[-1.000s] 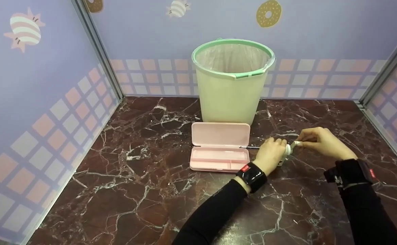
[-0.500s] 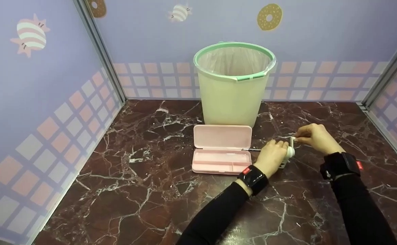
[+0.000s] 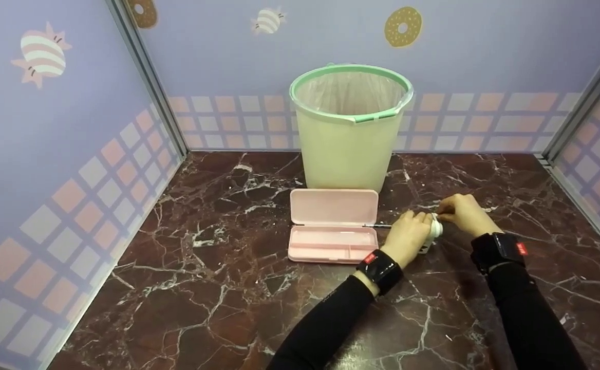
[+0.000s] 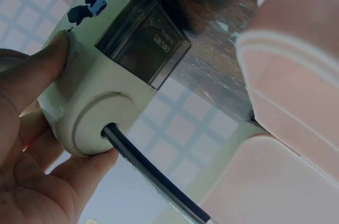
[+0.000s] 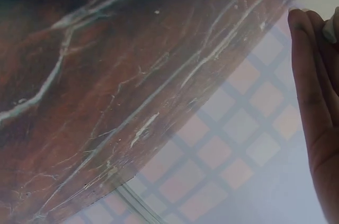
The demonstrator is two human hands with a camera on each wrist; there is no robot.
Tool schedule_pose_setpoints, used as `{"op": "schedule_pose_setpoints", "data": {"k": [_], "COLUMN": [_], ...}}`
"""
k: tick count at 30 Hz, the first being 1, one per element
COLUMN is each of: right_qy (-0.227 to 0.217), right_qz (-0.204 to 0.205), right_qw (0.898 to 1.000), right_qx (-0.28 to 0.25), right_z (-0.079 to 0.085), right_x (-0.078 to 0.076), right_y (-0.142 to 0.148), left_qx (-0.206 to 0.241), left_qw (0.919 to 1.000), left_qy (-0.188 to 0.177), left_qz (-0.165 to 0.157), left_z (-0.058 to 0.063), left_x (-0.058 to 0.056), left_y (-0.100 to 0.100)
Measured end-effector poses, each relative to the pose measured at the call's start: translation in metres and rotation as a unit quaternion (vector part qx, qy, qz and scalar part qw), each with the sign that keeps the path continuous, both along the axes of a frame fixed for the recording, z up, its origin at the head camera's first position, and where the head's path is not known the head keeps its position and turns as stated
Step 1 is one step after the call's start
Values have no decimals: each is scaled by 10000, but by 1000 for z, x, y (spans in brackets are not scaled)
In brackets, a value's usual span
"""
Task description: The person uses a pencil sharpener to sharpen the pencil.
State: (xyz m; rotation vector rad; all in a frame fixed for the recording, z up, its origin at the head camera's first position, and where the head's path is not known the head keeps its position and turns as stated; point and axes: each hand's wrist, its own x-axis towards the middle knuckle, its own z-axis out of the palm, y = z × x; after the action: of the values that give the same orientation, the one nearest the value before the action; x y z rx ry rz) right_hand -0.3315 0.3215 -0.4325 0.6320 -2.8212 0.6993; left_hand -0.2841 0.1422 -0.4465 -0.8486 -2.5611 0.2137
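Gripping a white plastic sharpener [image 4: 103,85] at three o'clock from an open pink plastic case [image 3: 334,206], the left hand [image 3: 408,235] faces the right hand [image 3: 463,214], which pinches a white knob [image 3: 435,216]; dark translucent drawer [image 4: 139,57] lettering blurs.

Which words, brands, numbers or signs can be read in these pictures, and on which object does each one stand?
"deli": on the dark drawer of the sharpener, rotated in the left wrist view.
Small line next to "deli": too blurred to read.
Red tag on the left wristband: too small to read.
Red tag on the right wristband: too small to read.
Pale marks along the pencil: too blurred to read.
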Motion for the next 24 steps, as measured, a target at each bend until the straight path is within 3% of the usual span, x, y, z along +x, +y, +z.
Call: {"op": "schedule_pose_setpoints", "data": {"k": [7,15,24], "right_qy": [-52,-160,-1201], "right_qz": [361,642,739], "right_qw": [9986,9967,9894], "right_qx": [383,469,355], "right_z": [-6,-8,-12], "right_x": [-2,-2,7], "right_y": [0,1,1], "left_qx": [180,199,135], "left_qw": [9998,9997,9996], "left_qy": [41,61,245], "left_qz": [-91,-95,-4], "left_z": [-1,-1,-1], "left_x": [-1,0,1], "left_y": [-1,-1,0]}}
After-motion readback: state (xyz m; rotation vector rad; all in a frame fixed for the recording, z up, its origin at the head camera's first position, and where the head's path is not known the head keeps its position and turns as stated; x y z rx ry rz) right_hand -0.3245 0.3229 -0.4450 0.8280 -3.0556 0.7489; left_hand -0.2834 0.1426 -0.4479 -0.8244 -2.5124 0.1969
